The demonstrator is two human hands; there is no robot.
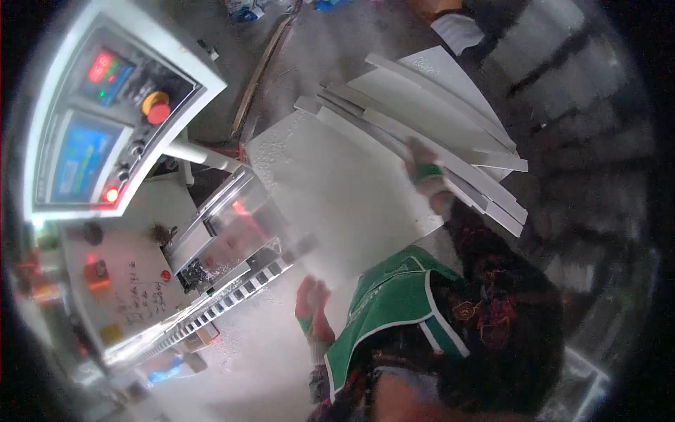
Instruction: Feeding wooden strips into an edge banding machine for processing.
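Right hand: over the white strips [467,177], apparently touching them; motion blur hides the fingers of the hand [424,163], so I cannot tell whether it grips.
Left hand: fingers drawn together, nothing visible in it; the hand [315,304] is apart from the strips, near the machine's slotted rail [228,299], its exact closure unclear.
White strips: long and narrow, at upper right, fanned and partly overlapping on a large white board [337,183], with some ends jutting past its edge.
Slip risk: I judge that a tug on one strip could drag its neighbours off, because they overlap loosely.
Rail risk: the left hand or green apron [383,302] might catch if the machine's parts move; whether they run cannot be told.
Containers: no box or bin is clear; a see-through housing [246,221] encloses parts too blurred to name.
Control panel: lit screen [88,158], red mushroom button [159,114], beyond the left hand.
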